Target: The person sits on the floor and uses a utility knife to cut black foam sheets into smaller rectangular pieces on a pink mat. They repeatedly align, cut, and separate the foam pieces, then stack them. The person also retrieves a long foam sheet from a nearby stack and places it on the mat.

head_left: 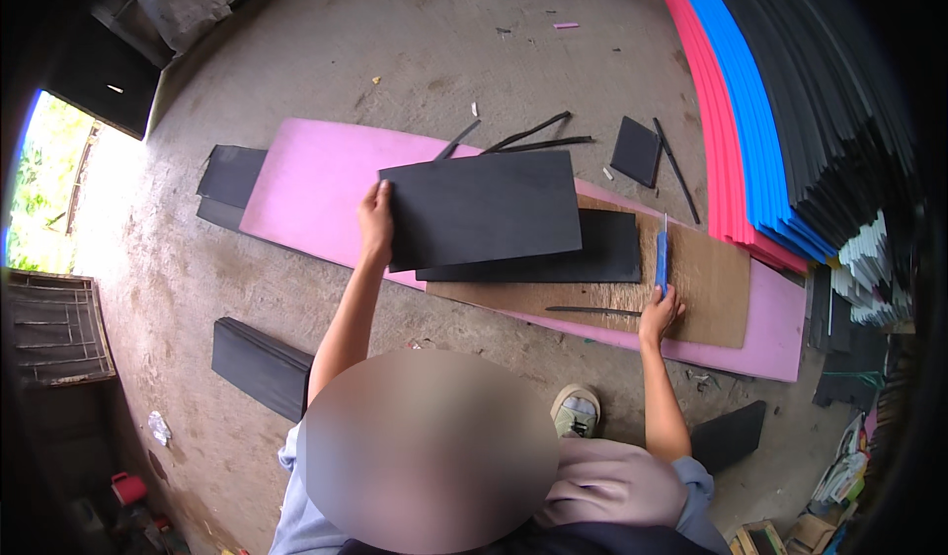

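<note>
Black foam sheet (481, 209) under left-hand fingers (376, 202)

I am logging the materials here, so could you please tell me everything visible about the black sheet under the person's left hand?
The black sheet is a flat, matte rectangle that looks like foam. It lies slightly skewed on a second black sheet, over a brown board and a pink mat. The left hand takes its left edge; whether it is lifted cannot be told. The right hand holds a blue-handled knife apart from it.
</note>
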A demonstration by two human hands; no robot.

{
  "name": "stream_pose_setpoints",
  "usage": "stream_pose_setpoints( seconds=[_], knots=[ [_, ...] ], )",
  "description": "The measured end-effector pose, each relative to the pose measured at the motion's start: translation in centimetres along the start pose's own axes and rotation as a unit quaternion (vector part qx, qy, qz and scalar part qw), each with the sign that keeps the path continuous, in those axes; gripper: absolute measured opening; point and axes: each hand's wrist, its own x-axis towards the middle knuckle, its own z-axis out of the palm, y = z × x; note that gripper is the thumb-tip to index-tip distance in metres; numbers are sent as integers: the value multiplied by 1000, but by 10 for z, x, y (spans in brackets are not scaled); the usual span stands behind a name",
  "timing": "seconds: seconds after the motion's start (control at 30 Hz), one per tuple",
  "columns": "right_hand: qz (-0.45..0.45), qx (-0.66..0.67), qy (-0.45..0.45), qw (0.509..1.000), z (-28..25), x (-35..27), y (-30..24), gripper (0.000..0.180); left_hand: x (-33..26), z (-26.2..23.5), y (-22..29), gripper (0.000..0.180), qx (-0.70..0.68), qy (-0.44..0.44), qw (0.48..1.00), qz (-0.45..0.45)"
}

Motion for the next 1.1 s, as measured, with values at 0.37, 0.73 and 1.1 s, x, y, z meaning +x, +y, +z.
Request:
stream_pose_setpoints(
  seconds=[0.37,0.73,1.1],
  knots=[
    [-157,161,-27,974,-15,18,-58,24,-13,3,-33,31,303,-54,937,164],
    [-22,276,-276,920,6,19,-136,27,-60,-37,-27,27,244,-179,945,125],
    [16,346,-314,884,11,26,-123,29,-69,-34,-25,29,274,-168,940,116]
  ],
)
